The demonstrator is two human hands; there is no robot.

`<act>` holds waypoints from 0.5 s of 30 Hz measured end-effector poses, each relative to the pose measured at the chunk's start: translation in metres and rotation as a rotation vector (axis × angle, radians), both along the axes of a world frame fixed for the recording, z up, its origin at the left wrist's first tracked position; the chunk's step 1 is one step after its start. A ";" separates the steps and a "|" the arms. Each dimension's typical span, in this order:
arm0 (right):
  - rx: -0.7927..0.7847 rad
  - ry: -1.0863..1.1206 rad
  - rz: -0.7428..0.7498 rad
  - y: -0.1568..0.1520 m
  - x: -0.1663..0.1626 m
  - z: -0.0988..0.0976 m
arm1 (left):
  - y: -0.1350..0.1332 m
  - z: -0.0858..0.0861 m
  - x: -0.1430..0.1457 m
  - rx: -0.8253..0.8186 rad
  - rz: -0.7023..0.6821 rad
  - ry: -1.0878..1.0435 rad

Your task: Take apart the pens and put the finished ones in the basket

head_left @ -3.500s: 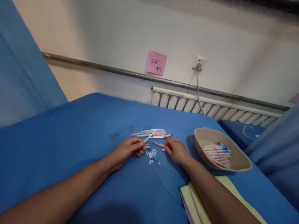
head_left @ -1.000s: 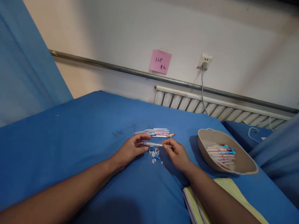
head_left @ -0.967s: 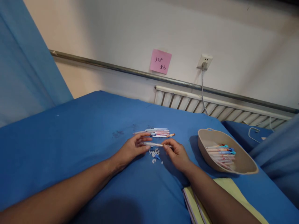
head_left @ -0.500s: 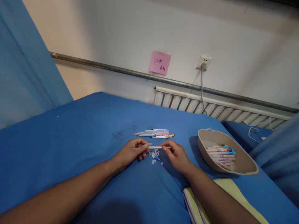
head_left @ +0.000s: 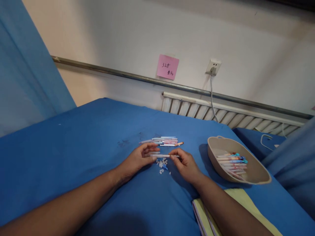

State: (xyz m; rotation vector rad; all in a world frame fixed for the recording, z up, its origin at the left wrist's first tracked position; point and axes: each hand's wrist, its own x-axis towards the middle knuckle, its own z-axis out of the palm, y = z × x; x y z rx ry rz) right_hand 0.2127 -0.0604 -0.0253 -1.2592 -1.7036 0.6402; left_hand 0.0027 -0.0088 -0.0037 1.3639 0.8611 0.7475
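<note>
A slim white pen [head_left: 162, 156] lies level between my two hands. My right hand [head_left: 185, 164] is closed on the pen's right end in a pinch. Around the left end, my left hand [head_left: 136, 161] has its fingers apart, the thumb below and the fingertips above the pen. Just under the pen is a small pile of whitish bits [head_left: 161, 163], with a small blue piece [head_left: 164, 167] among them. Beyond my hands lies a bunch of pens [head_left: 167, 141], white, pink and pale blue.
A beige basket [head_left: 258, 172] with several pens stands at the right on the blue cloth [head_left: 81, 144]. A yellow folded cloth [head_left: 236, 196] lies under my right forearm. Behind are a radiator [head_left: 192, 107], a metal pipe [head_left: 123, 74], a pink note [head_left: 167, 67] and a socket [head_left: 213, 66].
My left fingers have opened from their pinch on the pen and spread apart. My right hand keeps its hold in nearly the same place.
</note>
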 end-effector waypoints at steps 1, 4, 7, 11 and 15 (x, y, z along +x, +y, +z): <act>0.001 -0.001 0.004 0.000 0.000 0.000 | 0.000 0.000 0.000 -0.028 -0.016 0.011; 0.001 -0.014 0.008 -0.001 0.000 0.002 | 0.000 -0.001 0.001 -0.054 -0.061 0.082; -0.007 0.005 0.011 -0.001 0.000 0.002 | 0.001 -0.002 0.002 -0.011 -0.036 0.089; -0.079 0.187 -0.004 0.003 -0.001 -0.003 | 0.002 -0.002 0.001 0.006 -0.010 0.104; -0.133 0.487 0.034 0.008 -0.002 -0.002 | 0.002 -0.005 0.001 0.021 -0.025 0.121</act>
